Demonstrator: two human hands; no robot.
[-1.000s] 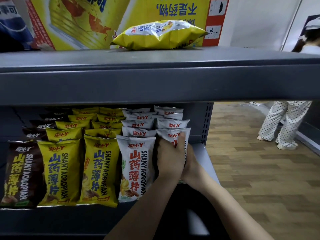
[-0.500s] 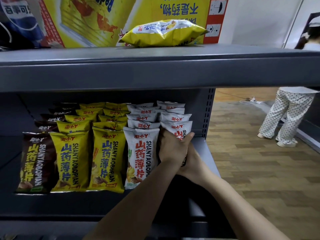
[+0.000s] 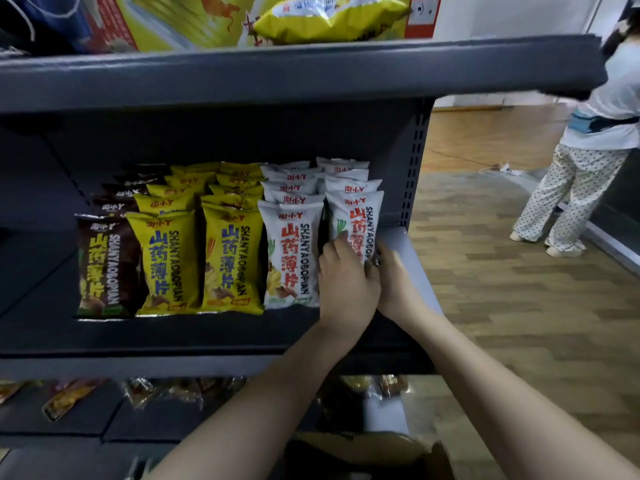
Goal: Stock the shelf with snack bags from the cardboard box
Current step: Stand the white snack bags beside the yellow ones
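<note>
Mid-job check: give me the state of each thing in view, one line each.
Left hand: gripping the front white bag, right column.
Right hand: on that bag's lower right.
Front white bag: upright, held.
Yellow rows: upright, filled.
Brown row: upright.
Top-shelf yellow bag: lying flat.
Cardboard box: open.

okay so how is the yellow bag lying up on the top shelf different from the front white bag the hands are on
The yellow bag lies flat on its side on the top shelf; the white bag stands upright at the front of its row on the middle shelf. No hand is on the yellow bag, while the left hand and right hand are on the white bag's lower part. The yellow bag sits alone; the white bag has matching bags behind it. Both are sealed snack bags.
</note>
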